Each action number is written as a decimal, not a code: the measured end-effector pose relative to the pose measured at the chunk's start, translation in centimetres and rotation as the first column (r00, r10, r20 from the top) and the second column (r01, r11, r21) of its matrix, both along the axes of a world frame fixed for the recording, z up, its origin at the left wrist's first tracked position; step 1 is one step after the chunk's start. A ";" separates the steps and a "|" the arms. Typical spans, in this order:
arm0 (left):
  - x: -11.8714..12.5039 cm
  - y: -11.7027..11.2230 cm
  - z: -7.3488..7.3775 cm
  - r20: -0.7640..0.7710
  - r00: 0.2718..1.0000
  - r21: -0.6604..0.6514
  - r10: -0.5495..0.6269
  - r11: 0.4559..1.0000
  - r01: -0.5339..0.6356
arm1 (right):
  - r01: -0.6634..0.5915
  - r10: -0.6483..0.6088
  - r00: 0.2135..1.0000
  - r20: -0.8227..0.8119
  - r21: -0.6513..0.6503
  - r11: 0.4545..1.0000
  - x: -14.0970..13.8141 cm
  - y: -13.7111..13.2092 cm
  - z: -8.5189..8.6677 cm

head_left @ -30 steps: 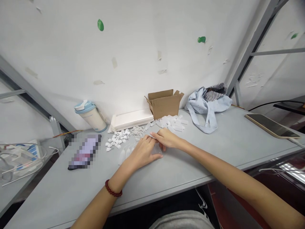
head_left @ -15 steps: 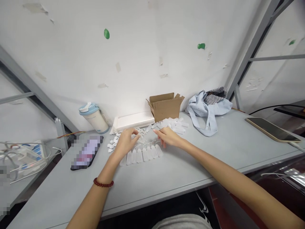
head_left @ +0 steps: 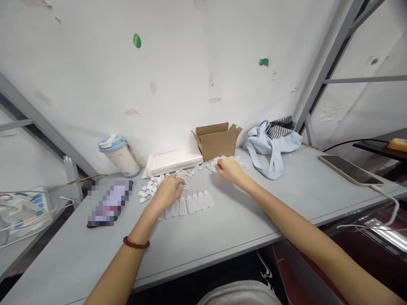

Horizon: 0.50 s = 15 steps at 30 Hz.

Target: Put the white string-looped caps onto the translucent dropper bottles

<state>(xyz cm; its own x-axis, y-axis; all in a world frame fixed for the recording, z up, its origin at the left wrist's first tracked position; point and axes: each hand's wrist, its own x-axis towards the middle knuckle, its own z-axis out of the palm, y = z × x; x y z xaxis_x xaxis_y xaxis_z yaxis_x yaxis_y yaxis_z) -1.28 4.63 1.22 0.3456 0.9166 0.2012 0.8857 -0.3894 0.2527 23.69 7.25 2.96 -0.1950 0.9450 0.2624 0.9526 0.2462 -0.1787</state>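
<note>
My left hand [head_left: 168, 191] is over the table just behind the left end of a row of flat translucent white tags [head_left: 190, 205] with thin strings at their far ends. Its thumb and index finger are apart, with nothing visible between them; the other fingers are partly hidden. Beside and behind it lie small white pieces [head_left: 149, 186] and a tangle of white strings [head_left: 183, 173]. My right hand [head_left: 231, 170] is at the pile of loose translucent tags [head_left: 241, 162], its fingers curled together. Whatever those fingers hold, if anything, is hidden.
An open cardboard box [head_left: 218, 142] stands behind the pile, beside a stack of flat white packages [head_left: 173, 162]. A cup [head_left: 122, 156] and a blurred-out phone-like object [head_left: 111, 203] are at left. A light blue bag [head_left: 270, 144] and a phone [head_left: 349, 170] lie right.
My right hand has moved from the strings right and back to the tag pile, its fingers curling. My left hand stays near the row's left end. The view has shifted slightly.
</note>
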 end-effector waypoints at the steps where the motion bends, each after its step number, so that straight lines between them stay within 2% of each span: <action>1: 0.0 0.0 -0.1 0.009 1.000 0.014 0.000 1.000 0.000 | 0.008 -0.008 1.000 0.011 -0.003 1.000 0.1 0.1 0.1; 7: 0.0 0.4 -0.5 0.122 0.992 0.077 0.039 0.996 -0.048 | 0.038 -0.036 0.997 0.074 -0.036 0.999 0.8 0.4 0.4; 11: -0.1 0.9 -0.1 0.245 0.965 0.123 0.099 0.984 -0.132 | 0.062 -0.056 0.992 0.112 -0.049 0.997 1.4 0.5 0.8; 13: -0.1 0.9 0.3 0.345 0.929 0.114 0.134 0.977 -0.183 | 0.070 -0.063 0.990 0.124 -0.052 0.996 1.7 0.6 1.0; 15: 0.0 0.7 0.6 0.480 0.863 0.073 0.158 0.973 -0.219 | 0.063 -0.055 0.990 0.131 -0.059 0.996 1.7 0.6 1.1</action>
